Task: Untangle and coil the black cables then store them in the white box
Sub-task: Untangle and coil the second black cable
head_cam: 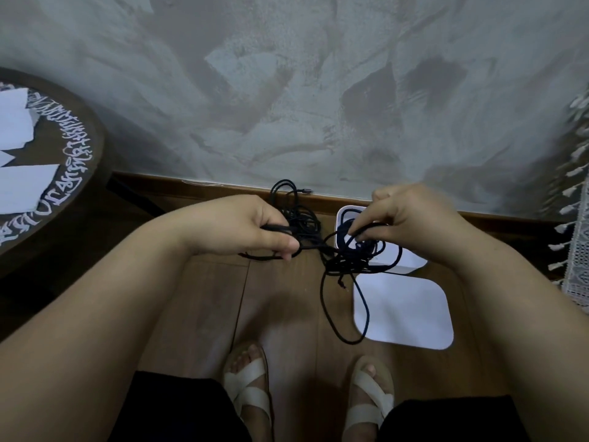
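The black cables (pixel 328 247) hang tangled between the left hand (pixel 251 228), gripping strands at 9 o'clock, and the right hand (pixel 411 215), pinching a loop at 3 o'clock over the white box (pixel 411 261).

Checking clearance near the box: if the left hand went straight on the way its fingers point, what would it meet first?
Probably the tangled black cables bunched between the left hand and the right hand; depth is unclear.

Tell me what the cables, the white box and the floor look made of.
Black cables: probably braided fabric sheath, matte, rope-like weave. White box: likely plastic, smooth, rounded corners. Floor: wood or wood-look laminate, grained planks with seams.
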Available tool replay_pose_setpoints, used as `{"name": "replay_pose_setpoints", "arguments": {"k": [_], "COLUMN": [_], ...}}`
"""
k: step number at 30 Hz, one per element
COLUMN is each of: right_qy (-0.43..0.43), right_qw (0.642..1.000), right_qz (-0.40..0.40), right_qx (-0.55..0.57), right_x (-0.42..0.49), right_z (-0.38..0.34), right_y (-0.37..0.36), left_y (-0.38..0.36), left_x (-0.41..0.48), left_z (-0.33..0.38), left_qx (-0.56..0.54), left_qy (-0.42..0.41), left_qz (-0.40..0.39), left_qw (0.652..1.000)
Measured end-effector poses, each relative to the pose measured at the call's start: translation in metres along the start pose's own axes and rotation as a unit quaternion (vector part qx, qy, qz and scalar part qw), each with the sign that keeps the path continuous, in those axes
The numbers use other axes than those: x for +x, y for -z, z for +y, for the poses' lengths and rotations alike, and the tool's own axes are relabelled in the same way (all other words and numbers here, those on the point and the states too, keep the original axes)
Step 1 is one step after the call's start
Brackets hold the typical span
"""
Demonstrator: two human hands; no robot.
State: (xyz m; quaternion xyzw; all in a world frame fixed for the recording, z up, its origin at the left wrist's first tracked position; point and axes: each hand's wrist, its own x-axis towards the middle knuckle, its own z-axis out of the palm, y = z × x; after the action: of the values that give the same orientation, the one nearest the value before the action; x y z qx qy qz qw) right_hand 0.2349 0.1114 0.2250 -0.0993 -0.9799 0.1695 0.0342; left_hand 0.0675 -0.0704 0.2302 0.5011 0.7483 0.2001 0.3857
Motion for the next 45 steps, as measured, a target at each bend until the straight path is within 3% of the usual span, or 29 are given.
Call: {"name": "replay_pose_setpoints", "arguments": {"k": [3, 9, 13, 16, 19, 21, 26, 30, 33, 35, 38, 41, 45], "right_qy": [0.046, 0.012, -0.091, -0.149, -0.186, -0.194, -0.241, -0.275, -0.232, -0.193, -0.181, -0.181, -0.121], "right_qw": [0.997, 0.973, 0.937, 0.907, 0.885, 0.858, 0.759, 0.787, 0.849, 0.879, 0.886, 0.876, 0.924], "right_qz": [0.011, 0.062, 0.055, 0.052, 0.044, 0.042, 0.046, 0.055, -0.009, 0.013, 0.062, 0.072, 0.072], "right_qx": [0.065, 0.224, 0.332, 0.391, 0.425, 0.475, 0.604, 0.550, 0.475, 0.436, 0.422, 0.441, 0.356], "right_x": [-0.002, 0.002, 0.006, 0.007, 0.008, 0.008, 0.002, -0.007, -0.016, -0.016, -0.013, -0.012, -0.014], "right_z": [-0.003, -0.018, -0.027, -0.023, -0.017, -0.015, -0.007, -0.001, -0.007, -0.014, -0.016, -0.013, -0.009], "right_y": [-0.001, -0.003, -0.006, -0.007, -0.010, -0.011, -0.008, -0.007, -0.009, -0.012, -0.015, -0.014, -0.016], "left_y": [-0.009, -0.031, -0.042, -0.039, -0.038, -0.039, -0.033, -0.028, -0.024, -0.023, -0.021, -0.016, -0.009], "left_x": [0.008, 0.024, 0.028, 0.026, 0.024, 0.026, 0.028, 0.026, 0.024, 0.023, 0.022, 0.021, 0.020], "left_z": [-0.002, 0.010, 0.020, 0.024, 0.027, 0.026, 0.020, 0.018, 0.015, 0.015, 0.015, 0.011, 0.003], "left_qx": [0.020, 0.009, -0.093, -0.204, -0.222, -0.249, -0.383, -0.417, -0.446, -0.462, -0.472, -0.443, -0.325], "left_qy": [-0.003, -0.019, -0.018, -0.016, -0.039, -0.036, -0.042, -0.052, -0.062, -0.065, -0.063, -0.064, -0.033], "left_qz": [0.004, 0.034, 0.051, 0.016, 0.036, 0.076, 0.093, 0.122, 0.133, 0.135, 0.144, 0.156, 0.193], "left_qw": [1.000, 0.999, 0.994, 0.979, 0.974, 0.965, 0.918, 0.899, 0.883, 0.874, 0.867, 0.880, 0.925]}}
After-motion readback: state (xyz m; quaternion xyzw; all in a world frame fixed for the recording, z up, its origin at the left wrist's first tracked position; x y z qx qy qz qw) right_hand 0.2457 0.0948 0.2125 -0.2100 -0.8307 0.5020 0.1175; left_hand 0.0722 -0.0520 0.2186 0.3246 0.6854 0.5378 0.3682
